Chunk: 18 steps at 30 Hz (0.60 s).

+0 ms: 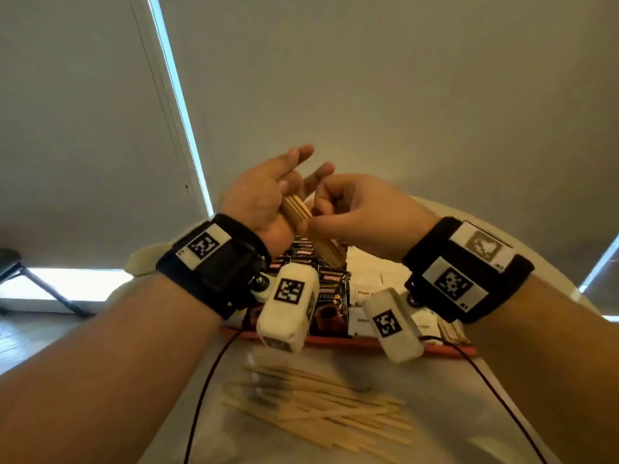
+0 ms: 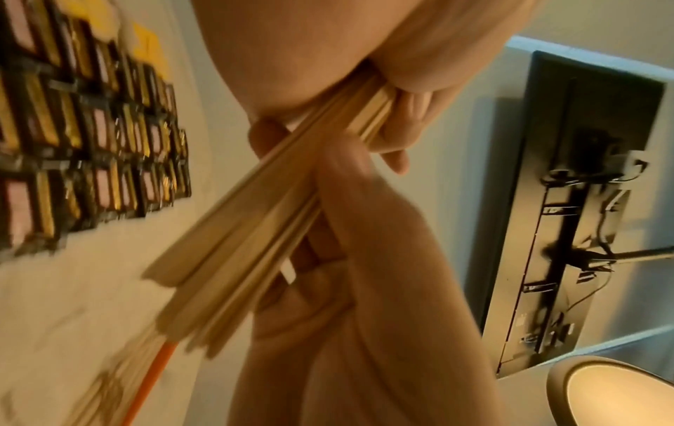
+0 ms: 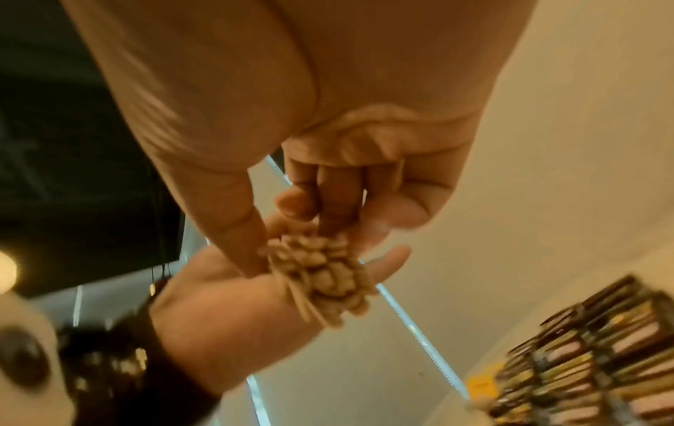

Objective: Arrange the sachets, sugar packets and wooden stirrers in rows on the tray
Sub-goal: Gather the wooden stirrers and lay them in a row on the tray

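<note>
Currently right hand [image 1: 351, 212] pinches a bundle of wooden stirrers [image 1: 298, 212] against the spread left hand [image 1: 264, 199], above the sachet-filled tray [image 1: 335, 341]; loose stirrers [image 1: 321, 403] lie near the bench's front edge.

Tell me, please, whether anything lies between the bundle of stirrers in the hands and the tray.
Nothing visible does: the stirrer bundle is held above the tray, with open air below it.

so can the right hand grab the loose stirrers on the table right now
Probably not yet: the right hand is raised, gripping the stirrer bundle against the left hand; the loose stirrers lie unobstructed below.
</note>
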Available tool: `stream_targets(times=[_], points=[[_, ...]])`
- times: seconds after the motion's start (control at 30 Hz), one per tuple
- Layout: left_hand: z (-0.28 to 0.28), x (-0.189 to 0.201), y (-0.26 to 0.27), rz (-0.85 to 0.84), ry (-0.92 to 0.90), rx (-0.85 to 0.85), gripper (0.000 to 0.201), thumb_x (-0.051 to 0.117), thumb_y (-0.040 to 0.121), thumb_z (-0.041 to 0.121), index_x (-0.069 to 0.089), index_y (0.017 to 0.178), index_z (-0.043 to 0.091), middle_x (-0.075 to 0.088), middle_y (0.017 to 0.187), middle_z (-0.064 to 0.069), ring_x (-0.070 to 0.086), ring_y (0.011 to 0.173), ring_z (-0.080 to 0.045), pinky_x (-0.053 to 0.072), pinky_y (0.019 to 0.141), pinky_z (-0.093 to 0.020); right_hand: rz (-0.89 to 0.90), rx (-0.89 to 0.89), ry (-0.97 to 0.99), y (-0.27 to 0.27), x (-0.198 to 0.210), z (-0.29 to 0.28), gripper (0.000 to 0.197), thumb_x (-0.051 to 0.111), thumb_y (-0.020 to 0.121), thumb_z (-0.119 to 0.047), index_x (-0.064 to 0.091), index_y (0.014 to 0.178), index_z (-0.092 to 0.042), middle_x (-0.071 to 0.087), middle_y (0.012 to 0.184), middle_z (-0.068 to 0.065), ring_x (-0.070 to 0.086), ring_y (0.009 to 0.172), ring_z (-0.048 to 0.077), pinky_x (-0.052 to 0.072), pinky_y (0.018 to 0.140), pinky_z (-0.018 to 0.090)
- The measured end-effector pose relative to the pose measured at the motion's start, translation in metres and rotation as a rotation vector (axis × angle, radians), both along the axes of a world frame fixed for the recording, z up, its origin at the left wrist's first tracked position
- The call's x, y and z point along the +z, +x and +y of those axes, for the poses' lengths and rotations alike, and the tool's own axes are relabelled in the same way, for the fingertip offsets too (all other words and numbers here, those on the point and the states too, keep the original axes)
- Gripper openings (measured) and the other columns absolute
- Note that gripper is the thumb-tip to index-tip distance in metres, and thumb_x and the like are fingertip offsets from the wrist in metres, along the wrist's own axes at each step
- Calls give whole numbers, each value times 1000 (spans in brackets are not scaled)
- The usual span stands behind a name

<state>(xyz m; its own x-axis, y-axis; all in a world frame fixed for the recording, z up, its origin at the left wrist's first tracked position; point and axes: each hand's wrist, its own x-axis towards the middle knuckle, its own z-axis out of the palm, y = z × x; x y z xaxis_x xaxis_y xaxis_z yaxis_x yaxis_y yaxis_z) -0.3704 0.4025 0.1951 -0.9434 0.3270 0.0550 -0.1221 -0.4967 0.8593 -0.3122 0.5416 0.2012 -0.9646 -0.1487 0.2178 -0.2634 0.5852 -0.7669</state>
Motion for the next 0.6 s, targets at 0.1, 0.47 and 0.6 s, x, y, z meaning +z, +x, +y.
stream_targets(times=[0.1, 0.47, 0.6], points=[[27, 1, 6, -100, -25, -91, 26, 52, 108, 21, 65, 128, 11, 51, 58, 4, 71, 63, -15, 55, 55, -30, -4, -124, 101, 7, 1, 11, 28, 82, 77, -30, 64, 83, -10, 64, 73, 2, 61, 61, 8, 55, 59, 28], [120, -25, 13, -154, -421, -190, 52, 71, 95, 51, 59, 128, 12, 70, 113, -12, 72, 95, -30, 64, 80, -48, -198, -459, -131, 33, -33, 88, 16, 78, 80, -22, 66, 80, -11, 76, 76, 8, 68, 66, 23, 59, 70, 40], [125, -43, 25, 22, -832, -289, 26, 66, 102, 28, 63, 120, 9, 67, 112, -12, 71, 93, -27, 60, 89, -41, -423, -610, -24, 32, -59, 123, 26, 79, 80, -34, 76, 94, -12, 78, 80, 7, 77, 82, 28, 64, 80, 49]])
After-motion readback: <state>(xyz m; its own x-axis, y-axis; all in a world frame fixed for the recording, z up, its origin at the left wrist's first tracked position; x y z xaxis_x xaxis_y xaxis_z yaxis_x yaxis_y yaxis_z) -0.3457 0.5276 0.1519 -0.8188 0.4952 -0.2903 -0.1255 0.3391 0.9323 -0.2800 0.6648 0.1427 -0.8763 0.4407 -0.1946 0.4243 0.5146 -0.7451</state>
